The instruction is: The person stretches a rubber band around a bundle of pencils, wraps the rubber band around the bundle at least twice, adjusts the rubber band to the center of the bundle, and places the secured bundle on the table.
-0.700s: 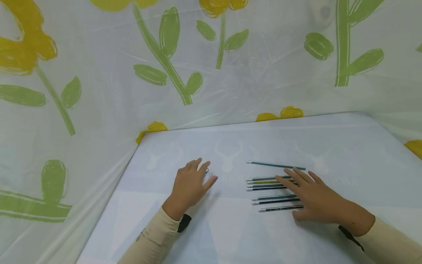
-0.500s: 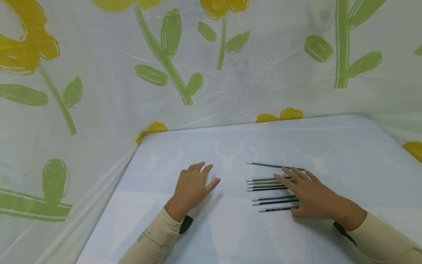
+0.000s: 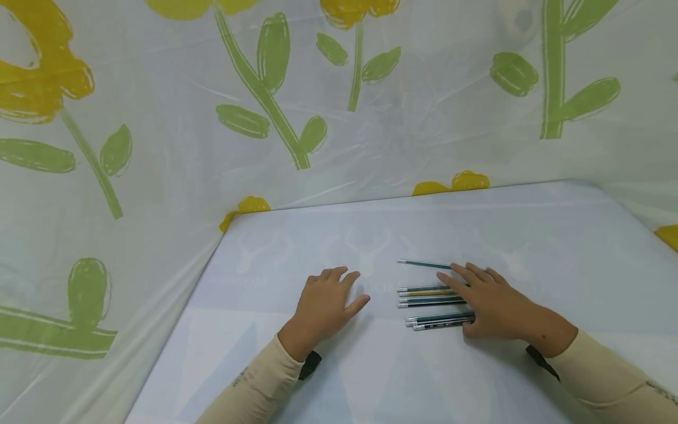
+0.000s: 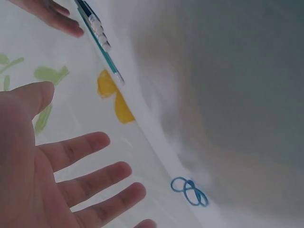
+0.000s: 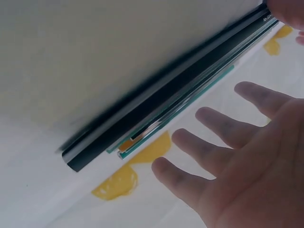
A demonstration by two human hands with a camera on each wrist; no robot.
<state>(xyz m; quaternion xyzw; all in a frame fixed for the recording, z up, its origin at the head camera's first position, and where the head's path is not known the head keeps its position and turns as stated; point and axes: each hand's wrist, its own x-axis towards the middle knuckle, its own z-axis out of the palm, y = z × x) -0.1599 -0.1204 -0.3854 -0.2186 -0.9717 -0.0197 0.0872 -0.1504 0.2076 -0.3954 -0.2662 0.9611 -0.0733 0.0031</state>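
A flowered cloth (image 3: 402,129) hangs behind the pale table (image 3: 371,377). Above the table, the right hand (image 3: 498,305), fingers spread and grasping nothing, spans the right ends of the pencils (image 3: 431,299), its thumb at the nearest ones. The left hand (image 3: 324,307) is well apart from them, fingers loose, also gripping nothing. The pencils lie on the table in two close groups, one pencil (image 3: 424,263) farther back; beyond the left fingers lies a blue band (image 4: 190,191)

Pretty loud whitish sheet (image 3: 424,135) across the upper half and down the left edge, chunky yellow flower (image 3: 32,88) top left, green stems (image 3: 279,126) upper middle. Pale tabletop (image 3: 371,383) fills lower middle, faint antler prints (image 3: 365,259) mid-frame.
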